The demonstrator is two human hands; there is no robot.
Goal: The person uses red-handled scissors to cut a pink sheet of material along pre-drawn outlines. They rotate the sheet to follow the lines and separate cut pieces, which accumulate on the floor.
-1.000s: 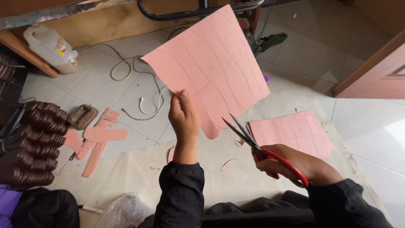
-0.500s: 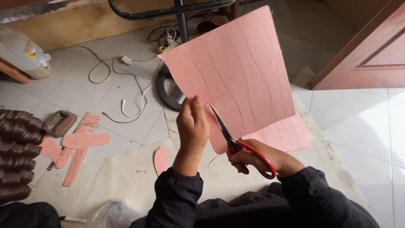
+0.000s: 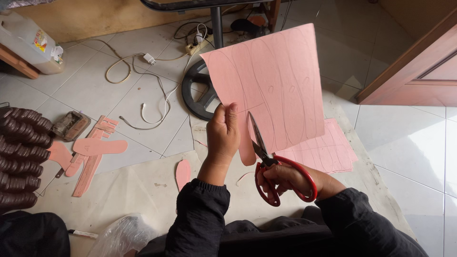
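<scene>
Tiled floor, pink cut-outs (image 3: pixel 97 146) scattered.
Left hand (image 3: pixel 223 133) pinches pink sheet (image 3: pixel 271 90); right hand (image 3: pixel 290 178) grips red scissors (image 3: pixel 271 169) cutting it.

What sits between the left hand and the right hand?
Head view: the scissors' blades, cutting into the pink sheet between left hand and right hand.
</scene>
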